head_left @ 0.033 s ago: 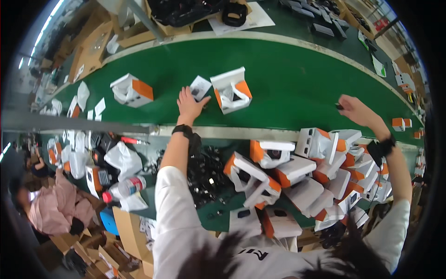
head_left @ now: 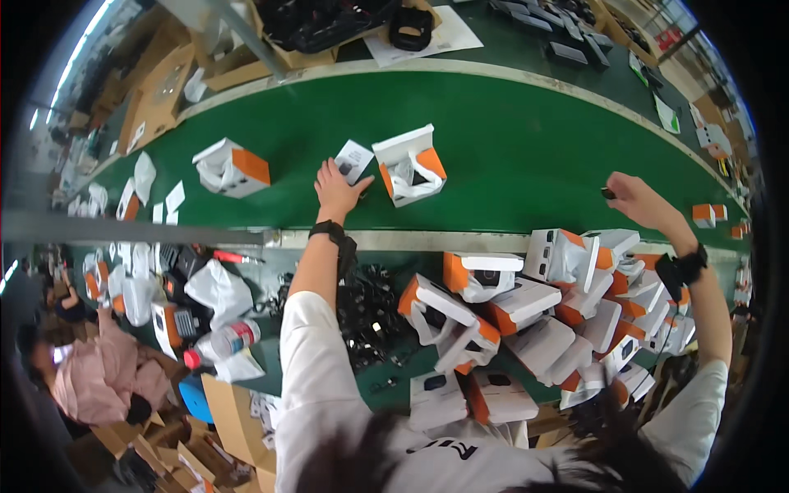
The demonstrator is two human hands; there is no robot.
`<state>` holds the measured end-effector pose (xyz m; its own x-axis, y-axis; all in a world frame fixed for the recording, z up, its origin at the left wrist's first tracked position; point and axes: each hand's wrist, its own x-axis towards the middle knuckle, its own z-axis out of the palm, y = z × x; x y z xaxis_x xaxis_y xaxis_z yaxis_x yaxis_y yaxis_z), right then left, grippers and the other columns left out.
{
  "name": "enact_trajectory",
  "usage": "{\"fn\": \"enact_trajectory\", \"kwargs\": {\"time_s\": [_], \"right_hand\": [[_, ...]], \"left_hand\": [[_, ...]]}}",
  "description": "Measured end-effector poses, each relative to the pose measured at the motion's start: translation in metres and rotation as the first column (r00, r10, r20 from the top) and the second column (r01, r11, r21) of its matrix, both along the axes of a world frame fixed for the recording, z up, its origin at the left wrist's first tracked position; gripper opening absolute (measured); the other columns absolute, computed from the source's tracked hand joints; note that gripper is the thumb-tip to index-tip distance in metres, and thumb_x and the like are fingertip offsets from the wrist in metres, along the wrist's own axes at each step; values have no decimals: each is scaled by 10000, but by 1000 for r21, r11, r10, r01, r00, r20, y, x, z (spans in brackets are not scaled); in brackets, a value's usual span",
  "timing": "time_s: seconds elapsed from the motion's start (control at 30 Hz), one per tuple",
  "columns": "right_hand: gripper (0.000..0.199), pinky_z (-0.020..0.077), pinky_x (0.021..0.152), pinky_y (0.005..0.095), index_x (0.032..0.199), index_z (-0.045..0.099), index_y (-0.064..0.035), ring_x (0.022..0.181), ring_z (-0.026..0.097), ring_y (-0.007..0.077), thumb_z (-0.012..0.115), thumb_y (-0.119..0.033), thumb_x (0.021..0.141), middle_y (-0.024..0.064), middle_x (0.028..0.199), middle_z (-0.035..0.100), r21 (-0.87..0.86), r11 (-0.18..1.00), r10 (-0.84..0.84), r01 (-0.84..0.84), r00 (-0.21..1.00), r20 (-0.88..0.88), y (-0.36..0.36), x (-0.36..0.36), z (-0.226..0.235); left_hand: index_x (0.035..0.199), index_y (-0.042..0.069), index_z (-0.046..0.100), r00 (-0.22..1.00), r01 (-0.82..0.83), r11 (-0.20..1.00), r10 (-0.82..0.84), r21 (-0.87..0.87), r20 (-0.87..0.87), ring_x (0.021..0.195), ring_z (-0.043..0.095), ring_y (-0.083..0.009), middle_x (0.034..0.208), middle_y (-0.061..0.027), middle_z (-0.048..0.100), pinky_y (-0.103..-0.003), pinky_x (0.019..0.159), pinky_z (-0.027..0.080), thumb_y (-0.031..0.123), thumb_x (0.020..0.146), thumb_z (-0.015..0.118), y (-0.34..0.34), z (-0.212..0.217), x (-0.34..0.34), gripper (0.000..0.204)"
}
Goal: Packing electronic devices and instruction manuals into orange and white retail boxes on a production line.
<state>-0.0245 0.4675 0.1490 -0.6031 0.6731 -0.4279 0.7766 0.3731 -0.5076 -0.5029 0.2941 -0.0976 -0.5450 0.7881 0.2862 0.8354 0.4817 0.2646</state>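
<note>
My left hand lies over the green work surface with its fingers spread. Its fingertips are at the lower left edge of a small white printed leaflet. Just right of the leaflet stands an opened white and orange box with its lid flap up and a white bag inside. Out to the right, above the green surface, my right hand is closed on a small black piece, too small to name. Another opened white and orange box with a white bag stands to the left.
Many opened boxes are heaped in front of me on the right. A tangle of black cables and small parts lies beside them. Further left are a bottle with a red cap, white bags and a person in pink.
The whole view has shifted slightly. My right hand is a little farther right with the small black piece. My left hand stays beside the leaflet.
</note>
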Motion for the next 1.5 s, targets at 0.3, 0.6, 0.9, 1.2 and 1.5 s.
{"fn": "enact_trajectory", "kwargs": {"time_s": [0.3,0.6,0.9,1.2,1.5], "right_hand": [[169,435,616,368,886,513,-16,692,529,240,590,-103,763,128,768,558,120,991,54,-63,996,78,-19,42,15],[182,417,577,378,882,515,3,652,519,244,568,-120,759,127,739,566,130,991,8,-14,999,48,-66,46,51],[179,395,534,243,921,462,-8,600,448,85,563,-107,811,12,641,458,20,999,25,-27,993,117,-158,73,164],[141,383,537,268,982,458,-8,592,430,80,502,-70,862,5,682,475,-561,824,8,-75,993,-121,-314,125,93],[201,427,650,376,1023,472,-28,723,534,313,532,-65,835,148,796,563,-59,986,107,-154,873,-476,-423,89,-56]], "left_hand": [[946,-35,552,920,296,954,-299,51,254,852,531,-362,884,-202,572,-443,754,413,372,689,708,26,-12,41,506],[932,-23,624,962,160,942,-83,-294,260,738,615,-314,899,-226,624,-381,681,473,376,819,603,11,38,61,415],[857,-2,585,608,35,945,-279,326,743,510,475,-66,647,-15,536,-208,360,383,311,840,610,-99,194,110,315],[778,50,486,195,16,996,85,-90,977,364,381,-53,564,19,455,-191,311,232,333,869,565,-289,254,262,308],[923,27,463,369,-283,942,282,-182,886,394,360,-49,594,17,413,-206,329,254,308,854,578,-418,135,260,312]]}}
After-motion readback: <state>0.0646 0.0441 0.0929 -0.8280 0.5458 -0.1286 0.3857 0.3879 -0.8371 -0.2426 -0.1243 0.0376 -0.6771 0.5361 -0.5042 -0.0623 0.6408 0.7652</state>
